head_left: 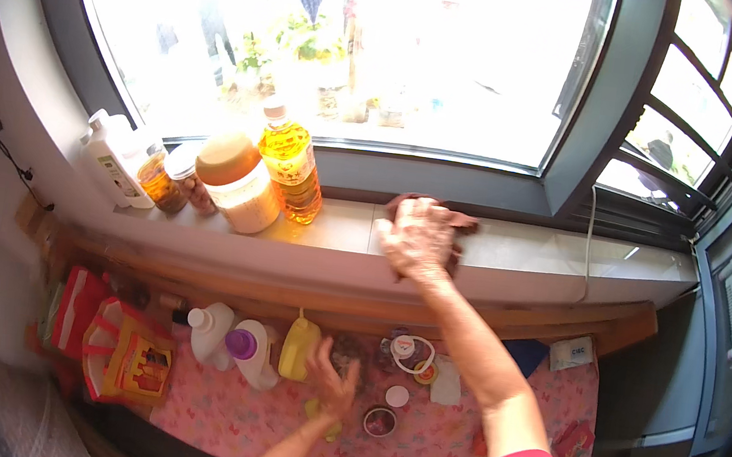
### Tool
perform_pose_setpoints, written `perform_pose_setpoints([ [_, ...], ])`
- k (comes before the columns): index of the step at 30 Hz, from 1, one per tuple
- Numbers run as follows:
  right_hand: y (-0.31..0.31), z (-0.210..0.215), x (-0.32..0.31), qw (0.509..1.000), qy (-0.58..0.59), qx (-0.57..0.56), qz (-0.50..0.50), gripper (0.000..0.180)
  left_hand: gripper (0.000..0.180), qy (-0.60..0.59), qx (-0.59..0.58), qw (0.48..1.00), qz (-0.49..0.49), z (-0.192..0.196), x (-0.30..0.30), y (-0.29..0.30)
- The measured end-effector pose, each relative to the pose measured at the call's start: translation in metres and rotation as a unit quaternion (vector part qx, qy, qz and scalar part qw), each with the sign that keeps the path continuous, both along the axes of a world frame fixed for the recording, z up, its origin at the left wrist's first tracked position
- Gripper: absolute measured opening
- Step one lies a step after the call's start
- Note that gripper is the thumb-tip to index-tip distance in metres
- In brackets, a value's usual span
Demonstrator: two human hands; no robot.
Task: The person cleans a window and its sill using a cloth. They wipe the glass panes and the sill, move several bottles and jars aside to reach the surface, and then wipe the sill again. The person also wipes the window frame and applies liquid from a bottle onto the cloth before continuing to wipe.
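Observation:
On the pale windowsill my right hand presses down on a dark brown cloth, its folds sticking out around the fingers. My left hand hovers low over a table with a pink patterned cover, fingers apart and nothing in them. Beside that hand stands a yellow jug. Left of my right hand, on the sill, is a bottle of golden oil. A wide jar with an orange-tan lid stands against it.
Smaller jars and a white bottle fill the sill's left end. White jugs, red and yellow bags, a small open container and a white-handled jar are on the table. A white cord hangs over the sill.

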State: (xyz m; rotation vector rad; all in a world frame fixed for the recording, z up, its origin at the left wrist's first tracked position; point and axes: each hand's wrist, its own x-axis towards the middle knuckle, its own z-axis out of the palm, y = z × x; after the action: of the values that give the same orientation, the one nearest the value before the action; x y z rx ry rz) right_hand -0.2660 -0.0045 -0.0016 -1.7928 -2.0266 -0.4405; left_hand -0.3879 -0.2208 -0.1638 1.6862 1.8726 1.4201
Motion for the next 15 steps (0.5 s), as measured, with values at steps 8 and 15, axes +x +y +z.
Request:
perform_pose_setpoints([
  [8,0.002,0.017,-0.046,0.94,0.043,-0.143,0.308,0.034,0.044,0.034,0.253,0.963,-0.09,0.155,-0.015,0.117],
  [15,-0.014,0.0,0.078,0.969,0.059,0.01,0.241,0.027,0.027,0.217,0.199,0.95,-0.104,0.168,-0.004,0.195],
])
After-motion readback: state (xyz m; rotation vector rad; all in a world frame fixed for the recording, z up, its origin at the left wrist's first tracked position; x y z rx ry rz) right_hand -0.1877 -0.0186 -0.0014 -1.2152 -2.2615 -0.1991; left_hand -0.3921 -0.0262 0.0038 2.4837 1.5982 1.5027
